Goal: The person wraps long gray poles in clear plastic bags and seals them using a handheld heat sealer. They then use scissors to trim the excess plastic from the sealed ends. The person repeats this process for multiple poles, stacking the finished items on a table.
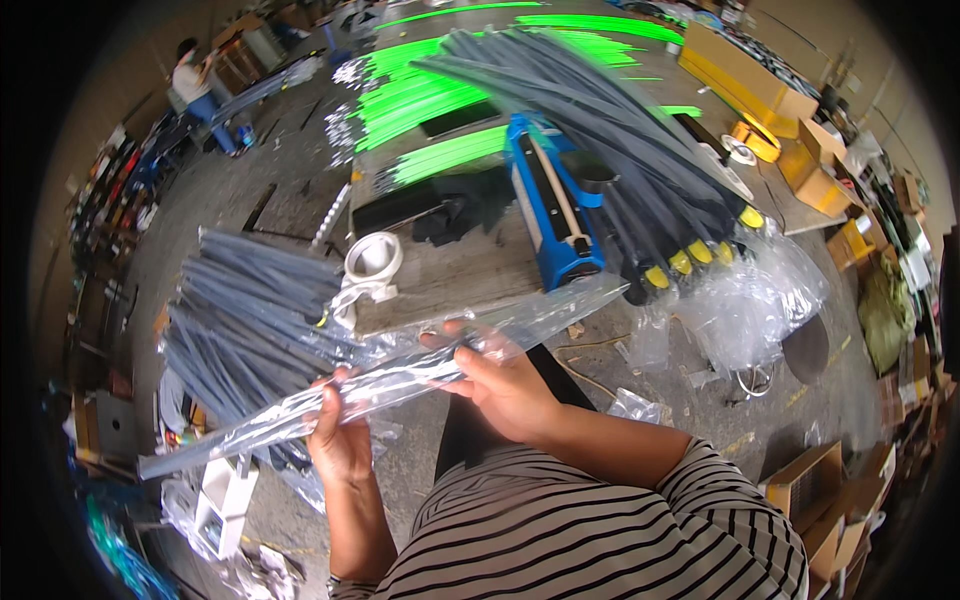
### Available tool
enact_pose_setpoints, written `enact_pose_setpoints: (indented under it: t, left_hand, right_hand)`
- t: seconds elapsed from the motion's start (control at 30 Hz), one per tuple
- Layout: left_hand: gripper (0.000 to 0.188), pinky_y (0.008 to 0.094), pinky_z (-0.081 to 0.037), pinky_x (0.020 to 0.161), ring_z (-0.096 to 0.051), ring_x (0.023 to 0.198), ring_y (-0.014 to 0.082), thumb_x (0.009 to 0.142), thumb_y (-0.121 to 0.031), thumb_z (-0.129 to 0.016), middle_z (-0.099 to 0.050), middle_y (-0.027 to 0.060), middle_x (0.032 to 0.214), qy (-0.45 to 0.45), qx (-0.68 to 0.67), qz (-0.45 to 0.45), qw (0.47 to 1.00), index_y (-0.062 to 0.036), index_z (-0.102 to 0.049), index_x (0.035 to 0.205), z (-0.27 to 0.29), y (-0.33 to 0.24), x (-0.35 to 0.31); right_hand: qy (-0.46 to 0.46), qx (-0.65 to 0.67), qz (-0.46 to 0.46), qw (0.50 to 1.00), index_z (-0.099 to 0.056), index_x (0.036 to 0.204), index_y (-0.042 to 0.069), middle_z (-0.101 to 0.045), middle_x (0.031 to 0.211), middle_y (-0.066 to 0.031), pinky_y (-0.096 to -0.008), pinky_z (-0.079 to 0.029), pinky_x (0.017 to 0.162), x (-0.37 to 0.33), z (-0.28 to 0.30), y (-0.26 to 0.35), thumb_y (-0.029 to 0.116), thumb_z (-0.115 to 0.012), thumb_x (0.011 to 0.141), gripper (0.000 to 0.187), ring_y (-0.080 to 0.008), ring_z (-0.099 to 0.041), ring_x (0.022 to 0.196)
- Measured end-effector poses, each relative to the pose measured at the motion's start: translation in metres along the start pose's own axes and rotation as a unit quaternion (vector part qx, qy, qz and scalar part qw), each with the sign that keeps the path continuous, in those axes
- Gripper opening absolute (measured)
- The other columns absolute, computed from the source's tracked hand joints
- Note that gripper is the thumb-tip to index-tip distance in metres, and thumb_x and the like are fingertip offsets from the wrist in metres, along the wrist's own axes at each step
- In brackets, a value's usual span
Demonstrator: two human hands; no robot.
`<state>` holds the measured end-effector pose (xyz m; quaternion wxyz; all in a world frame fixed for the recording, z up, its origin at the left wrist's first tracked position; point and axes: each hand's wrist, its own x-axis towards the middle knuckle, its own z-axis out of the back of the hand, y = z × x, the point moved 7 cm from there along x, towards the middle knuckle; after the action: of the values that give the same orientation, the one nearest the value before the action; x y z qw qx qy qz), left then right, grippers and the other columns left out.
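A long, narrow clear plastic sleeve (390, 382) stretches slantwise across the front of me, its lower end at the left and its flat, wider end at the right. Something long and greyish shows inside its left part, blurred by glare. My left hand (338, 440) is closed around the sleeve left of its middle, thumb on top. Farther along, my right hand (503, 388) pinches it between thumb and fingers. Just beyond the sleeve's right end is a blue heat sealer (550, 205), resting on the worktable (440, 295).
Wrapped dark grey rods lie bundled at left (250, 320); another bundle (610, 110), several ends yellow-capped, crosses the table. Bright green rods (420, 100) fill its far part. A white tape roll (373, 257) sits near its edge. Cardboard boxes (745, 80) stand right. A person (195, 85) stands far left.
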<state>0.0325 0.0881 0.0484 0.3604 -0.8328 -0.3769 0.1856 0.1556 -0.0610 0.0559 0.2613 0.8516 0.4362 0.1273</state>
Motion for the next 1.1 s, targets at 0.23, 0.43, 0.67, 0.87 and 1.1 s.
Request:
enact_pose_setpoints:
  t: [0.23,0.43,0.67,0.87,1.1]
  left_hand:
    - [0.016,0.04,-0.039,0.089,-0.049,0.097,0.0242,0.078,-0.009,-0.059,-0.052,0.0075,0.093,0.038,-0.075,-0.022,0.996,-0.0069,-0.052,0.092,0.022,-0.028,0.01]
    - [0.019,0.0409,-0.037,0.09,-0.048,0.097,0.0235,0.078,-0.007,-0.058,-0.053,0.0069,0.093,0.05,-0.08,-0.043,0.995,-0.0072,-0.047,0.093,0.028,-0.037,0.011]
    - [0.022,0.0388,-0.038,0.088,-0.048,0.095,0.0231,0.076,-0.005,-0.061,-0.053,0.0064,0.091,0.091,-0.078,-0.071,0.99,-0.0074,-0.046,0.092,0.027,-0.051,0.012]
    - [0.023,0.0399,-0.039,0.087,-0.049,0.094,0.0234,0.074,-0.003,-0.062,-0.054,0.0069,0.091,0.08,-0.058,-0.075,0.992,-0.0074,-0.047,0.092,0.022,-0.052,0.011]
    - [0.021,0.0413,-0.04,0.088,-0.049,0.096,0.0239,0.075,-0.004,-0.06,-0.055,0.0079,0.091,0.077,-0.062,-0.052,0.994,-0.0076,-0.047,0.092,0.02,-0.043,0.015]
  right_hand:
    - [-0.011,-0.158,0.226,0.961,-0.027,0.127,0.009,-0.038,0.125,-0.0193,-0.0431,-0.036,0.092,-0.027,0.025,0.084,0.027,-0.063,0.076,0.065,-0.031,-0.041,0.114]
    - [0.022,-0.287,0.305,0.908,-0.048,0.108,0.005,-0.038,0.125,-0.0143,-0.038,-0.034,0.092,-0.036,0.036,0.126,0.008,-0.065,0.071,0.041,-0.0253,-0.041,0.113]
    - [-0.031,-0.428,0.191,0.883,-0.06,0.07,-0.002,-0.058,0.097,-0.0118,-0.0247,-0.045,0.069,-0.035,0.031,0.125,0.005,-0.059,0.077,0.011,-0.0148,-0.056,0.087]
    - [-0.058,-0.322,0.196,0.925,-0.057,0.085,-0.005,-0.06,0.087,-0.0112,-0.0195,-0.045,0.065,-0.035,0.046,0.121,0.005,-0.059,0.078,0.012,-0.011,-0.057,0.078]
    - [-0.137,-0.284,0.189,0.93,-0.056,0.084,-0.003,-0.058,0.073,-0.0065,-0.0202,-0.044,0.066,-0.025,0.028,0.129,0.011,-0.06,0.078,0.016,-0.0087,-0.055,0.073]
